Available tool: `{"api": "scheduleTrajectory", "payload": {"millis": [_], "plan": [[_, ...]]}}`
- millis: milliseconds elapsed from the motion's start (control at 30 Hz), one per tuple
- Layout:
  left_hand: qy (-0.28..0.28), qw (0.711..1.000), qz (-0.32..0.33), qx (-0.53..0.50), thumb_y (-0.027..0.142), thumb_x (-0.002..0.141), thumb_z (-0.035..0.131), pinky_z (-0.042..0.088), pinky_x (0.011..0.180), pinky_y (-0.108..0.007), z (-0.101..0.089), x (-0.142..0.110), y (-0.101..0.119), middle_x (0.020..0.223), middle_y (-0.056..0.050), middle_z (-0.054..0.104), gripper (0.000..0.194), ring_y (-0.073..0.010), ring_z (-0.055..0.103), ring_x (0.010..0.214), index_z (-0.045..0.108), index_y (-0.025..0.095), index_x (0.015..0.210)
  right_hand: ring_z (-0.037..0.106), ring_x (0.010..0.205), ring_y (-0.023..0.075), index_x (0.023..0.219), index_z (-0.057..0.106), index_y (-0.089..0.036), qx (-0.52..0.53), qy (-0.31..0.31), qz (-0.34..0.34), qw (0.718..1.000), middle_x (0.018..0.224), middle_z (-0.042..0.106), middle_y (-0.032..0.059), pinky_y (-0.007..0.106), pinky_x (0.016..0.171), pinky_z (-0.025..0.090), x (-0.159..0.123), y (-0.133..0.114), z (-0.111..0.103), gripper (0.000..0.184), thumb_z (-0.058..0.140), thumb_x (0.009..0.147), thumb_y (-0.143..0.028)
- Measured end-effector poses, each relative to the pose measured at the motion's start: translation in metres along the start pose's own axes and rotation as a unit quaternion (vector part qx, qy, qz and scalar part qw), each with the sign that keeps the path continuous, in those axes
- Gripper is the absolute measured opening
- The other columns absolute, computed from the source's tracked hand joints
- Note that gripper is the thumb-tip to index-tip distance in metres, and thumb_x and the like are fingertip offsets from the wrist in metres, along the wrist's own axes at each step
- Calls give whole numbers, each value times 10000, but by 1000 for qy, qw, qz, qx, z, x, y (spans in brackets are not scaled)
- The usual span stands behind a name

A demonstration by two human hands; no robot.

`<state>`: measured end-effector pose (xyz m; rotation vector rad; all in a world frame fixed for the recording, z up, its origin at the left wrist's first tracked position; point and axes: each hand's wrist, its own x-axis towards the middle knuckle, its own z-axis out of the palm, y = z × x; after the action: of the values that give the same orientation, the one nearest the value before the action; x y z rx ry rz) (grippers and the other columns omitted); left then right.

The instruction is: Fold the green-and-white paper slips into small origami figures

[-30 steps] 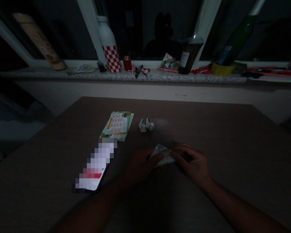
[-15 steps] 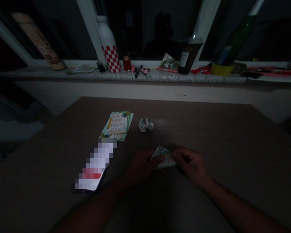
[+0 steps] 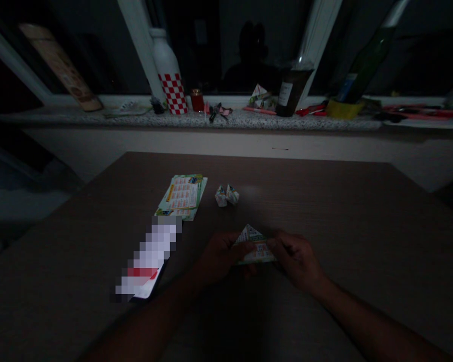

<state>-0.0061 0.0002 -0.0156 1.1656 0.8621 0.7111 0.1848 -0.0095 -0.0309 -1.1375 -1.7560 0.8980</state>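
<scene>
Between my hands is a printed paper (image 3: 259, 253), folded to a point at its top, with coloured text and small boxes on it. My left hand (image 3: 221, 256) grips its left side, the thumb lying across the front. On the right edge, my right hand (image 3: 296, 256) pinches the paper between thumb and fingers. Some fingertips of the left hand show beneath the sheet; the paper's back is hidden. Just beyond stand two small folded paper pieces (image 3: 227, 195), side by side on the table.
A stack of printed sheets (image 3: 183, 193) lies left of the folded pieces on the brown table (image 3: 324, 201). Nearer is a phone (image 3: 151, 261) with a lit, blurred screen. Along the windowsill (image 3: 136, 119) stand a checkered bottle (image 3: 171, 85), a red jar (image 3: 197, 100), a dark cup (image 3: 290, 90) and a green bottle (image 3: 370, 65).
My right thumb has slid slightly down the paper's right edge, and more of the printed front shows. The other things keep their places.
</scene>
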Motion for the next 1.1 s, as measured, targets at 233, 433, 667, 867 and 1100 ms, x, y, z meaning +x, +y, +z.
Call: {"api": "scheduleTrajectory", "payload": {"millis": [233,433,667,867,1100], "plan": [[8,1000,-14,-6,383,826,607,440,455,-183,0,0,0,567,-11,647,281,-95,569,452,637,105,803,359,383,75,503,453,-179,73,-16,57,996,429,414,-40,203,373,248,-1,6,3,505,452,895,-497],[12,1000,-27,-5,419,813,608,433,465,-202,-3,-1,1,592,-10,651,328,-100,561,456,651,105,897,412,372,95,401,458,-182,188,19,82,979,375,455,-4,228,405,324,1,14,1,666,315,922,-571],[-12,1000,-24,5,447,810,603,412,495,-205,-3,-1,3,557,-11,632,342,-106,555,472,638,106,804,599,583,145,933,655,-194,159,58,54,984,698,652,24,234,510,469,2,14,2,240,579,852,-407],[-33,999,-29,25,416,789,638,398,538,-200,-3,-1,2,663,-23,651,320,-112,566,568,668,102,844,630,921,212,1146,630,-256,72,-7,-120,990,1036,643,85,308,749,518,2,13,0,365,681,786,-222],[-38,997,-14,62,394,820,612,394,617,-215,-3,0,-2,781,-18,645,295,-130,558,691,671,121,913,619,928,220,1014,687,-256,60,-2,-142,988,1028,605,85,325,730,518,4,14,-2,240,683,783,-192]]}}
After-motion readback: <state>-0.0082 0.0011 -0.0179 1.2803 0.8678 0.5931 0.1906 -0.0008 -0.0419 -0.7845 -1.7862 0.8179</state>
